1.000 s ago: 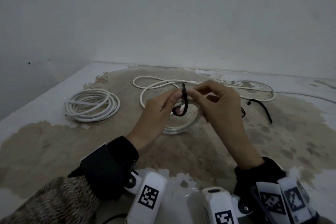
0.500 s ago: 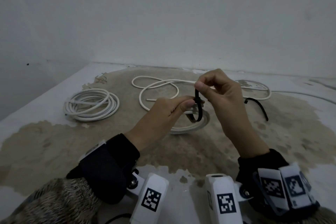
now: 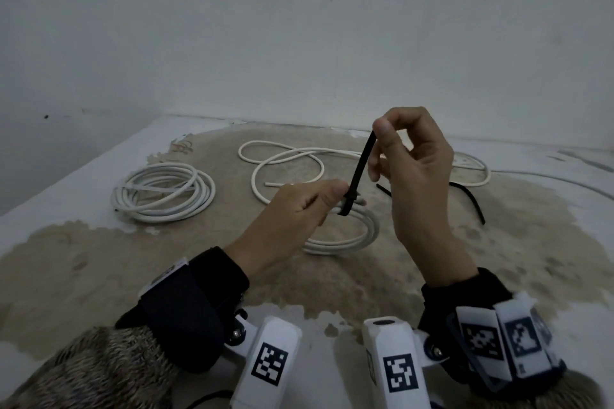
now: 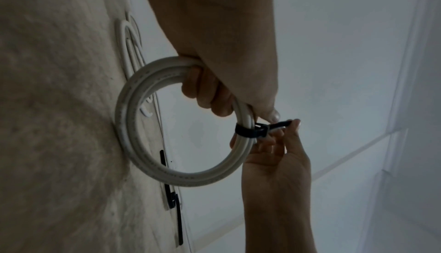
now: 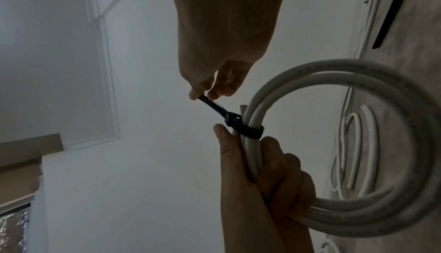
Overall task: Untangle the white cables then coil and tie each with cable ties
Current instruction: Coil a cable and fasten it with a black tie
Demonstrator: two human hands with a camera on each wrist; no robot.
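Observation:
My left hand (image 3: 299, 209) grips a small coil of white cable (image 3: 345, 236), held above the table; its fingers curl round the strands (image 4: 210, 95). A black cable tie (image 3: 360, 173) is wrapped tight around the coil (image 5: 250, 130). My right hand (image 3: 412, 169) pinches the tie's free tail (image 5: 210, 104) between thumb and fingertip and holds it up and away from the coil. A loose white cable (image 3: 285, 159) lies looped on the table behind my hands.
A second coil of white cable (image 3: 162, 192) lies at the left of the table. A spare black tie (image 3: 468, 196) lies at the right, beside more loose cable. The table (image 3: 99, 259) has a worn brown patch; a wall stands close behind.
The tie's loop has closed tight on the coil. My right hand has risen, drawing the tail up through the tie's head, while the left hand kept its hold on the coil.

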